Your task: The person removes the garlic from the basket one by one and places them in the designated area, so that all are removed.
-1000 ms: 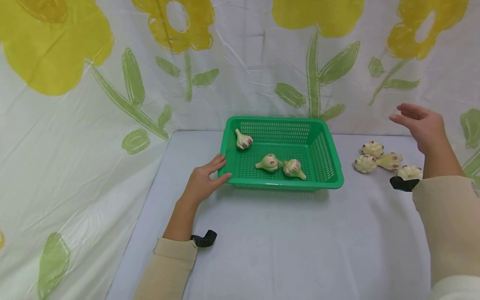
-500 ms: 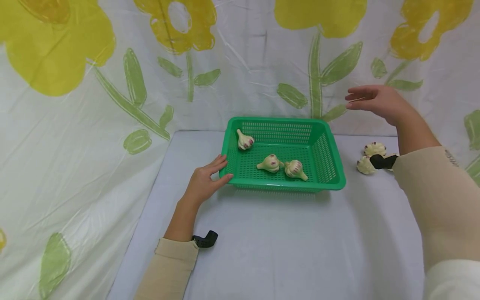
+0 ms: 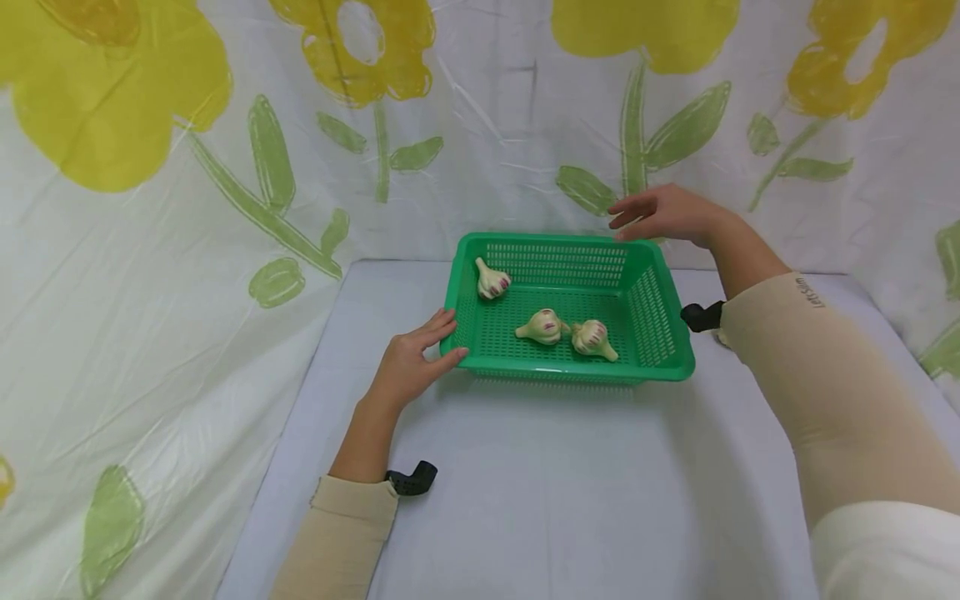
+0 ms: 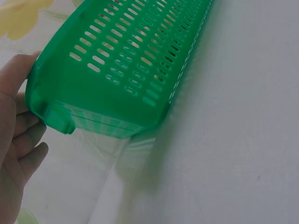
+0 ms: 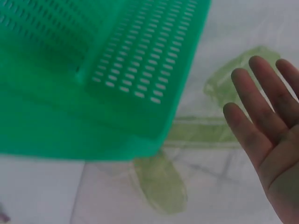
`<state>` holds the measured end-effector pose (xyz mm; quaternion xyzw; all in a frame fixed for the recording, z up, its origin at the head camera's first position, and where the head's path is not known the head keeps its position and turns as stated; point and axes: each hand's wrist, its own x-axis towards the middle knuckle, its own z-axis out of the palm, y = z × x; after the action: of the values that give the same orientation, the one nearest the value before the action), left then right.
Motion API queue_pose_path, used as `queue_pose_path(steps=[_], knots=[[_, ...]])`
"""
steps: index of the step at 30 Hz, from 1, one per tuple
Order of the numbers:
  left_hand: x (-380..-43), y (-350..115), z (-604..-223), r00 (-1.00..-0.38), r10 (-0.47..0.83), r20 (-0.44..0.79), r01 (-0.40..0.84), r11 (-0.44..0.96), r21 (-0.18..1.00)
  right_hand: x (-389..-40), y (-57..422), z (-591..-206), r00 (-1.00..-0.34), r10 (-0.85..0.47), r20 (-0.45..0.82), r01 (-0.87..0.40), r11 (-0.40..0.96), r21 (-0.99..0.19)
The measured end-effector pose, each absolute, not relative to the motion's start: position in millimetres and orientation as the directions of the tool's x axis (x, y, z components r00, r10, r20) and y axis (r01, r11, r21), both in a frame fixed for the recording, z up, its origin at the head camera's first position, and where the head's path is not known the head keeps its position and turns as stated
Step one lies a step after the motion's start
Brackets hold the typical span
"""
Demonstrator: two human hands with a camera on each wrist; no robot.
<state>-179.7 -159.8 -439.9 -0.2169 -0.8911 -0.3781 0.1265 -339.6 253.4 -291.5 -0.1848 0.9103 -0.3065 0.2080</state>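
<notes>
Where 1 basket stands, 3 garlic bulbs inside.

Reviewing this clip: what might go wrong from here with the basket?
The right hand is open near the back of the green basket and might knock it. The left hand touches only the left end, so a one-sided lift could tilt it. The three garlic bulbs lie loose inside and could roll.
</notes>
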Motion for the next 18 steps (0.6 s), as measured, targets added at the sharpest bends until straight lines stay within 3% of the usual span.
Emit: queue_pose_path(steps=[9, 18], knots=[[-179, -161, -439, -0.876, 0.290, 0.386, 0.479, 0.618, 0.623, -346, 214, -317, -0.776, -0.552, -0.305, -0.234, 0.701, -0.674], [-182, -161, -441, -0.871, 0.289, 0.397, 0.486, 0.623, 0.613, -353, 191, -341, -0.693, -0.594, -0.409, -0.305, 0.755, -0.580]])
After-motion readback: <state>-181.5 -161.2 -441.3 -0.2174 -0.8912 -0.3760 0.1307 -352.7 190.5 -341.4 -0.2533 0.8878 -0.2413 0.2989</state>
